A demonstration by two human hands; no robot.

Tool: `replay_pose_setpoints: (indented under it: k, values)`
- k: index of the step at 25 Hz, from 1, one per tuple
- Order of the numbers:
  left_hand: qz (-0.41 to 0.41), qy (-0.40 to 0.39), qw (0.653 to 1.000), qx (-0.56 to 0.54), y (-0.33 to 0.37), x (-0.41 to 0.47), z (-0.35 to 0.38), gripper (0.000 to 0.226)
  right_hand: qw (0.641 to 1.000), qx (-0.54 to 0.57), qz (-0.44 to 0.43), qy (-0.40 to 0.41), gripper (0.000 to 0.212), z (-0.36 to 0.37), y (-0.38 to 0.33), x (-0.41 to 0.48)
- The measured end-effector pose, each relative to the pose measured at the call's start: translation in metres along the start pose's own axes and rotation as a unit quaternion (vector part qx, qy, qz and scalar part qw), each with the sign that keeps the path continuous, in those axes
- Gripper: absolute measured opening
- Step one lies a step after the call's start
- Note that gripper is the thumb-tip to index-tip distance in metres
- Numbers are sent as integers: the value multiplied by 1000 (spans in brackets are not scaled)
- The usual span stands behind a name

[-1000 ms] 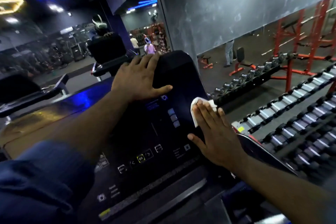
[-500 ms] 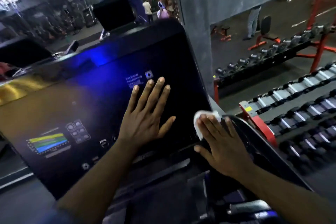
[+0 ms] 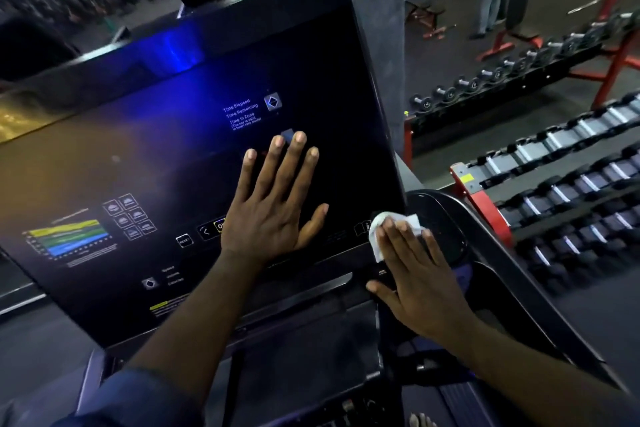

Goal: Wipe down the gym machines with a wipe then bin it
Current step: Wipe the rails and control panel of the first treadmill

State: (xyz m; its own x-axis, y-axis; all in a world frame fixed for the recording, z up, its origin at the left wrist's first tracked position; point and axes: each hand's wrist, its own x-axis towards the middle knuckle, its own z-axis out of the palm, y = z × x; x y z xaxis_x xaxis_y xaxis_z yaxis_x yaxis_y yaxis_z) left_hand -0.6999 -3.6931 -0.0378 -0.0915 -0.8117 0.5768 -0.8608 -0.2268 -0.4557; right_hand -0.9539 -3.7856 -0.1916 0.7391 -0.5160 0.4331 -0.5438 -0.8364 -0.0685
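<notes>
Ambient light is dim. The glossy treadmill console point(image 3: 138, 166) carries a blue glare patch along its upper edge and an amber reflection at its left side; its printed labels point(image 3: 242, 113) read sharp at the centre. The white wipe point(image 3: 376, 236) is the brightest area, near clipping. The dumbbell racks point(image 3: 561, 191) at the right edge are smeared by blur. Straight edges bow toward the frame borders.
</notes>
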Motion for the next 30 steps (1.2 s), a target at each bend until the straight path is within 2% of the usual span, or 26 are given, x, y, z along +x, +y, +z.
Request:
replay_pose_setpoints:
  k: [5,7,10,13,16,21,24,27,29,30]
  values:
    - [1,5,1000,-14,1,-1,0,81,999,-35,-24,-14,83,3,17,-27]
    - [4,9,1000,-29,0,0,-1,79,992,-62,-112,-6,82,0,16,-10]
    - [25,23,996,-80,-6,-10,-4,71,969,-96,-229,-12,79,-25,53,7]
    - [29,9,991,-128,-12,-52,-5,64,951,-100,-293,-20,76,-32,56,22]
    - [-5,-13,987,-161,-19,-107,-6,62,931,-116,-346,-35,72,-37,34,37]
    - [-31,-21,977,-208,-32,-159,-10,55,941,-127,-309,-51,79,-44,-6,36]
    - [-25,-20,970,-242,-48,-181,-11,50,934,-154,-317,-63,80,-50,-28,40]
    - [-36,19,967,-251,-65,-208,-14,43,927,-151,-332,-87,78,-50,-59,50]
    - [-114,72,960,-244,-73,-235,-18,39,919,-159,-345,-108,76,-49,-86,55]
    - [-193,99,946,-239,-76,-250,-19,38,917,-163,-345,-112,75,-50,-97,57]
